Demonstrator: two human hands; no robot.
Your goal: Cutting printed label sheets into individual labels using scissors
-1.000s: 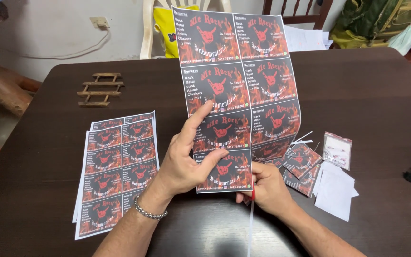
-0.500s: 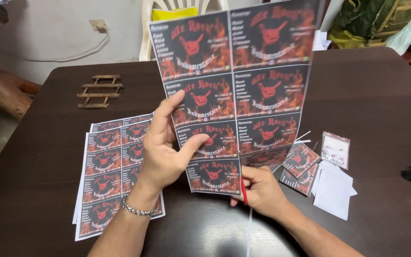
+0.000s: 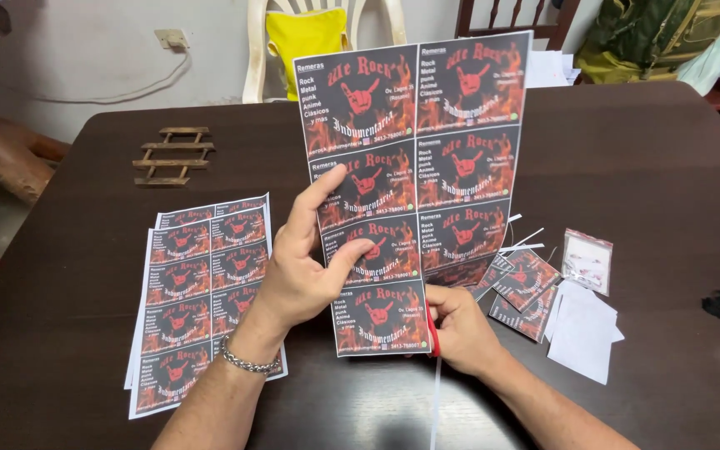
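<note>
My left hand (image 3: 310, 267) holds up a printed sheet (image 3: 427, 142) of black-and-red cards, thumb in front and fingers along its left edge. The sheet stands nearly upright above the dark table (image 3: 652, 150). My right hand (image 3: 458, 327) sits at the sheet's lower right, behind it, gripping red-handled scissors (image 3: 434, 333) whose handle shows as a thin red strip. A narrow white paper strip (image 3: 435, 408) hangs down below the scissors. The blades are hidden behind the sheet.
More printed sheets (image 3: 202, 292) lie stacked at the left. Cut cards (image 3: 527, 287), white paper pieces (image 3: 581, 329) and a small clear bag (image 3: 587, 260) lie at the right. A wooden trivet (image 3: 172, 156) sits at the back left. Chairs (image 3: 318, 33) stand behind the table.
The sheet has been raised and turned more upright toward the camera, with my left hand shifting along its left edge. My right hand stays at the lower edge with the scissors.
</note>
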